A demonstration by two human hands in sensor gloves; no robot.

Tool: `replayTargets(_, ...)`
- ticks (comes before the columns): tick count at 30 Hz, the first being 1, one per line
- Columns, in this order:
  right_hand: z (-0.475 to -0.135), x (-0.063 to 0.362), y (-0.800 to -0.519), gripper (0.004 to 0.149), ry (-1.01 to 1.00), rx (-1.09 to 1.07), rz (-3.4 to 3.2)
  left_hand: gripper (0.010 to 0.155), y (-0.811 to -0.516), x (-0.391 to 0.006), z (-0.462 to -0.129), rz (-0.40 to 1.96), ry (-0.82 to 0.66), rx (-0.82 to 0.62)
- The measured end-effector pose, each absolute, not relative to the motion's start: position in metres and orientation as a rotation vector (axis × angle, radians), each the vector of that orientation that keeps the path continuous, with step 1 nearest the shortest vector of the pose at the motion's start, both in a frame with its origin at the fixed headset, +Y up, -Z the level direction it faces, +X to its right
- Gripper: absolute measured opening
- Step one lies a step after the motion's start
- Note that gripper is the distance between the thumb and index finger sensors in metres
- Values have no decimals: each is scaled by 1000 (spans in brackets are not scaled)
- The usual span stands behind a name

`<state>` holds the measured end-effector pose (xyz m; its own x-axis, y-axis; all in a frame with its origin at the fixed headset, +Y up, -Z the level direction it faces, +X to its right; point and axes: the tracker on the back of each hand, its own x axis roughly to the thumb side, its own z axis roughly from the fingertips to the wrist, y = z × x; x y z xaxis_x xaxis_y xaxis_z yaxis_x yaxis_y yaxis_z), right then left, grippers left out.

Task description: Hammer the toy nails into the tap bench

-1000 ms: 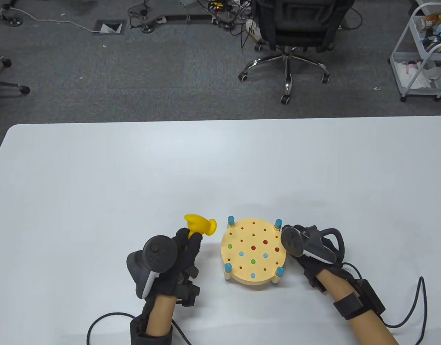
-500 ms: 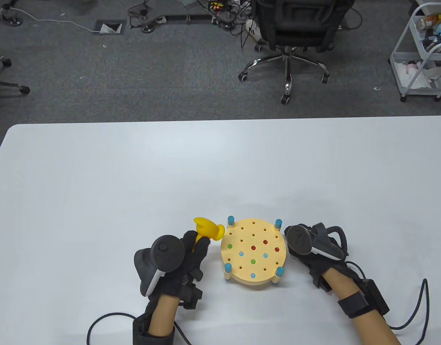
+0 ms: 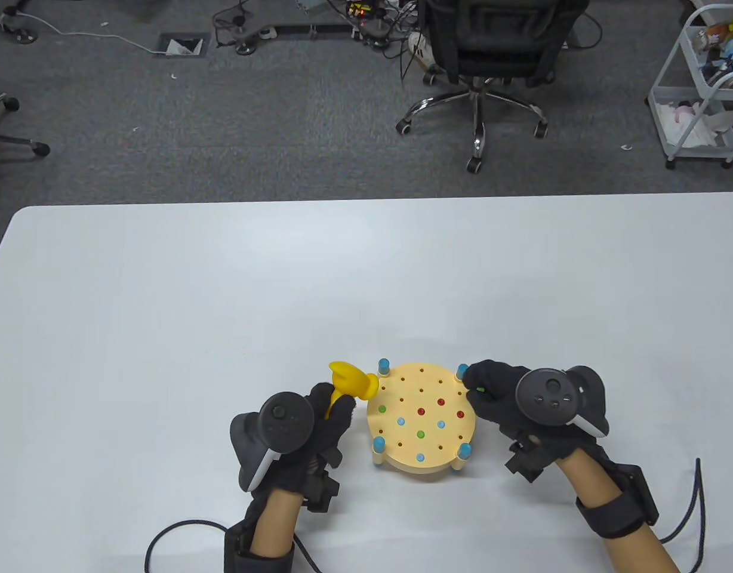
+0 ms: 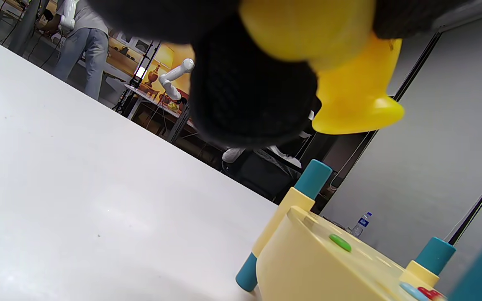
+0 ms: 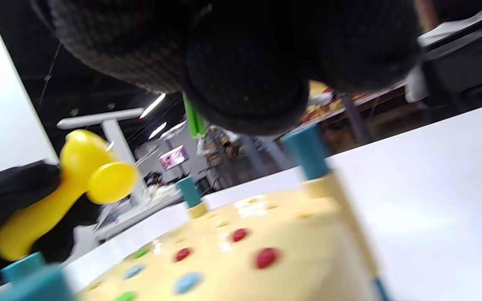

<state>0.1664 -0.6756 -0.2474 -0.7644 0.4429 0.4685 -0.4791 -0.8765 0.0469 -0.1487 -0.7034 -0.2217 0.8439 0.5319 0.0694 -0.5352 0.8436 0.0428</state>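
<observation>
So the tap bench (image 3: 421,421) is sitting near the 6 o'clock edge of the white table (image 3: 223,298), a round yellow disc on teal-tipped legs with red, blue and green nail heads sunk flush into it. Left hand (image 3: 301,439) is at the bench's 9 o'clock, fingers wrapped around the handle of the yellow toy hammer (image 3: 350,386); the hammer head hangs just beside the bench rim at about 10 o'clock, off the surface, right next to the teal corner post (image 3: 383,365). Right hand (image 3: 521,406) is over at 2 o'clock, pinching a thin green nail (image 5: 194,118) between its fingertips, held above the board and not in a hole. That hand covers most of the post on its corner. Beyond the table at 12 o'clock there's grey carpet with a black office chair (image 3: 492,54), and a white trolley (image 3: 695,101) off at 2 o'clock.
</observation>
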Motion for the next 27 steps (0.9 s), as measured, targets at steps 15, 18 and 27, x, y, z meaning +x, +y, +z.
replayTargets(15, -292, 64, -682, 33, 358, 709, 3156, 60, -707, -153, -225, 591, -55, 31)
replayTargets(18, -293, 63, -685, 33, 391, 707, 3166, 60, -705, -152, -224, 598, -62, 36)
replayTargets(27, -294, 62, -684, 33, 396, 688, 3159, 60, -703, -149, -223, 582, -79, 39)
